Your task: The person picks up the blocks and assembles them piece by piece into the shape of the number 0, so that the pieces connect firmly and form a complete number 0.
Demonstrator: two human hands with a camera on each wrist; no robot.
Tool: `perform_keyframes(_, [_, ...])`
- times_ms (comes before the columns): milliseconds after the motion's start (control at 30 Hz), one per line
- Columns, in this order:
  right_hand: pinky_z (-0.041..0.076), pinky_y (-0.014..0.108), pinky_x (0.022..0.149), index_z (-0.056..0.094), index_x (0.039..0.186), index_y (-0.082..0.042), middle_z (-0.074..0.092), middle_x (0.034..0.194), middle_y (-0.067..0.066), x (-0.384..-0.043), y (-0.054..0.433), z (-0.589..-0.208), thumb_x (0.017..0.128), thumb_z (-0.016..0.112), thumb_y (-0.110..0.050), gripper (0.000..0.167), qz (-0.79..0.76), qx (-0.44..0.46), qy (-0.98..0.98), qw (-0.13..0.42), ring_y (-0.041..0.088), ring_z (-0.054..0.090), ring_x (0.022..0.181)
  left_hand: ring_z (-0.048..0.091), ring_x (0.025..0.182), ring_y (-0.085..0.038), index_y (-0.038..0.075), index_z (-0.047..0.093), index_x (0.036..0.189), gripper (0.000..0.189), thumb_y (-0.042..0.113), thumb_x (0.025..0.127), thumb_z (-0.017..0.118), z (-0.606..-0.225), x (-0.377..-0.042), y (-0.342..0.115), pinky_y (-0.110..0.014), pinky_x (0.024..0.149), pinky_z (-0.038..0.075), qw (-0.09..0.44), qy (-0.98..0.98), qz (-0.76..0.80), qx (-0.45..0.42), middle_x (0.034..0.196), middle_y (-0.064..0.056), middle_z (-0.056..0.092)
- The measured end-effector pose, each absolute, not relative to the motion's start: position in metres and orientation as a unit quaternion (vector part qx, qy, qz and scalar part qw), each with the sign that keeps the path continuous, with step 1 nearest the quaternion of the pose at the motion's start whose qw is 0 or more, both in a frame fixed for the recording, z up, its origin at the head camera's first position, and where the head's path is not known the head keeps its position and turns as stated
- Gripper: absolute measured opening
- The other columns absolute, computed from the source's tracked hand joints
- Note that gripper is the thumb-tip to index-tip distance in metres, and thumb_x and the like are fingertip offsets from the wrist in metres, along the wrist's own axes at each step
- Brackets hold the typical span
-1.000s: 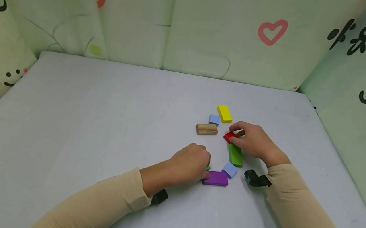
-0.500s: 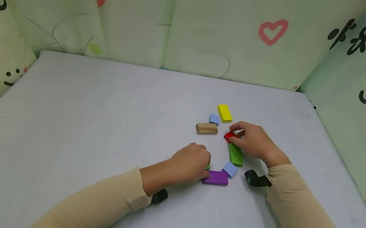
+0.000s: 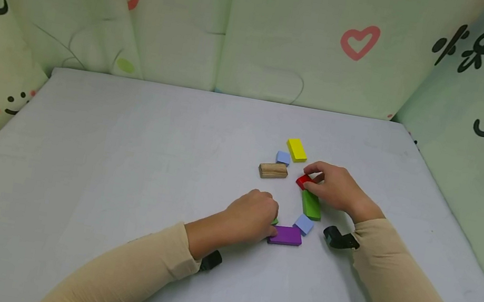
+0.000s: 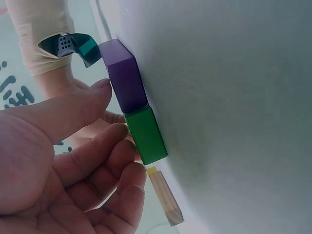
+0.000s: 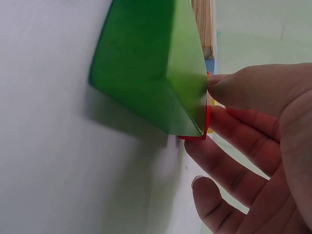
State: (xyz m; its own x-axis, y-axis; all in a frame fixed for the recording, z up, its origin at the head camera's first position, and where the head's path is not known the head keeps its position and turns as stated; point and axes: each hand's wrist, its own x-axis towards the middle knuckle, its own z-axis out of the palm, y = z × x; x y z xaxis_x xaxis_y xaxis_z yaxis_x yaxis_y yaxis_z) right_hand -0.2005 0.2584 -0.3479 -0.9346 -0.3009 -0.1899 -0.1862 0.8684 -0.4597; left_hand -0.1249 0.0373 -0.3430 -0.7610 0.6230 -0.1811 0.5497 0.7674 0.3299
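My left hand (image 3: 251,215) is low over the table with its fingers curled at a green block (image 4: 146,136), mostly hidden under it in the head view. Its thumb touches the left end of a purple block (image 3: 287,237), which abuts that green block. With thumb and fingertips, my right hand (image 3: 336,185) pinches a small red block (image 3: 302,182). The red block meets the far end of a longer green block (image 3: 312,206). Between this green block and the purple one lies a light-blue block (image 3: 304,224), close to both. The right wrist view shows the red edge behind the green block.
Beyond the hands lie a wood-grain block (image 3: 273,171), another light-blue block (image 3: 283,158) and a yellow block (image 3: 297,150), close together. All rest on a white table (image 3: 135,154), with printed green fabric (image 3: 271,33) around its back and sides.
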Motion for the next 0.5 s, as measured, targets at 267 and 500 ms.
perform_keyframes(267, [0.051, 0.048, 0.09, 0.06, 0.126, -0.001, 0.065, 0.119, 0.019, -0.1996, 0.2583, -0.3482, 0.096, 0.064, -0.014, 0.032, -0.224, -0.122, 0.958, 0.131, 0.035, 0.06, 0.108, 0.053, 0.079, -0.013, 0.01, 0.077, 0.098, 0.022, 0.031, 0.09, 0.078, -0.3429, -0.1252, 0.0374, -0.024, 0.073, 0.044, 0.14, 0.929, 0.132, 0.316, 0.082, 0.002, 0.062])
perform_keyframes(500, [0.05, 0.05, 0.092, 0.057, 0.131, 0.0, 0.063, 0.123, 0.02, -0.1981, 0.2591, -0.3485, 0.097, 0.063, -0.017, 0.038, -0.224, -0.119, 0.959, 0.129, 0.035, 0.06, 0.11, 0.053, 0.08, -0.014, 0.01, 0.077, 0.099, 0.023, 0.031, 0.09, 0.077, -0.3437, -0.1254, 0.0376, -0.024, 0.074, 0.044, 0.142, 0.929, 0.13, 0.315, 0.083, 0.002, 0.062])
